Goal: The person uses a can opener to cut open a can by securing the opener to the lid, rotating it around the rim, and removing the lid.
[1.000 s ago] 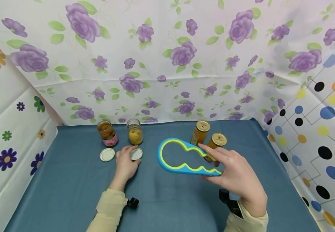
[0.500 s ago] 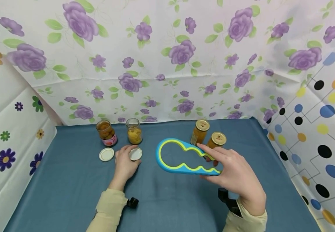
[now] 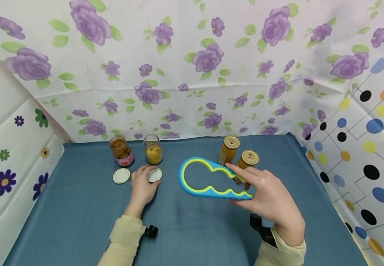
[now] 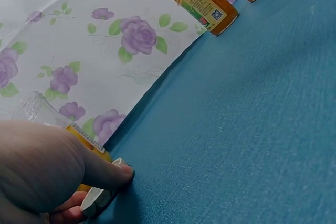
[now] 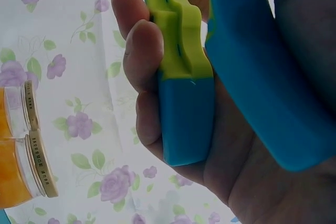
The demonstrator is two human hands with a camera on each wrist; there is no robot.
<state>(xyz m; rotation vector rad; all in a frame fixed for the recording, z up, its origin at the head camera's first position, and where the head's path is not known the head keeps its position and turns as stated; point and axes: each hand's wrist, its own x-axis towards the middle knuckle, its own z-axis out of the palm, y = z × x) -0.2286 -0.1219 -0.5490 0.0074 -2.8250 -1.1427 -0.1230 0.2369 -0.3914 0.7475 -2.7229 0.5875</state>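
My left hand [image 3: 143,187] pinches a jar lid [image 3: 154,175] by its rim between thumb and fingers, its white inner face up. In the left wrist view the lid [image 4: 100,196] is tilted at the tabletop, the thumb on its near edge. Just behind stands an uncapped glass jar [image 3: 153,152] of yellow fruit. My right hand [image 3: 273,199] grips the handles of a blue and yellow-green jar opener [image 3: 181,178], held above the table with its wide loop pointing left. The right wrist view shows fingers wrapped round one opener handle [image 5: 188,121].
A second lid [image 3: 121,176] lies inner face up left of my left hand. Behind it stands an uncapped jar [image 3: 121,152] with a pink label. Two jars with gold lids, the rear one [image 3: 229,150] and the front one [image 3: 248,159], stand behind the opener. Patterned cloth [image 3: 185,88] encloses the table.
The head view shifts slightly. Both hands keep their holds on the lid and the jar opener, with hardly any movement.
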